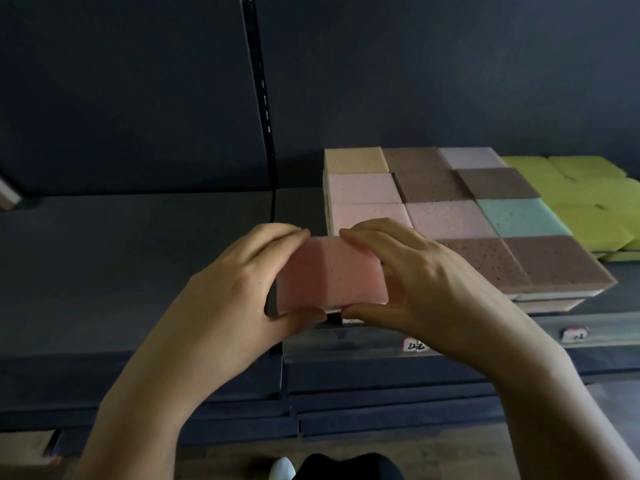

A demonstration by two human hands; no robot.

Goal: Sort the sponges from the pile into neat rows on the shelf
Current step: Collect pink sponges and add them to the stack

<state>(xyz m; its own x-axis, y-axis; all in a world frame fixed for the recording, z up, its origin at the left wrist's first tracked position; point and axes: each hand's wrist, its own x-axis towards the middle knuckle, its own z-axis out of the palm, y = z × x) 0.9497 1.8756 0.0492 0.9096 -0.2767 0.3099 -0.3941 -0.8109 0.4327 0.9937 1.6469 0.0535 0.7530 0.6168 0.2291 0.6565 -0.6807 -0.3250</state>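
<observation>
Left hand point(239, 289) and right hand point(415, 271) sit closest to us, and both pinch one pink sponge point(332, 271). On each hand the fingers curl over the sponge's far edge and the thumb is under its near edge.

Sponge: flat rectangular slab, pale pink, surface speckled with fine pores. A thin paler layer shows along its near edge. We note the broad face turned up toward the camera.

Orientation: long axis runs left to right, level, roughly parallel to the front lip of the shelf point(138, 254). The short ends are covered by the two palms.

Position: held in the air over the shelf's front part, just beside the near left corner of the stack point(450, 209). We cannot tell whether it touches the stack.

Stack: sponges laid flat in straight rows, pink, brown and tan, with one teal sponge point(516, 216). Green sponges point(588, 202) lie to its right.
</observation>
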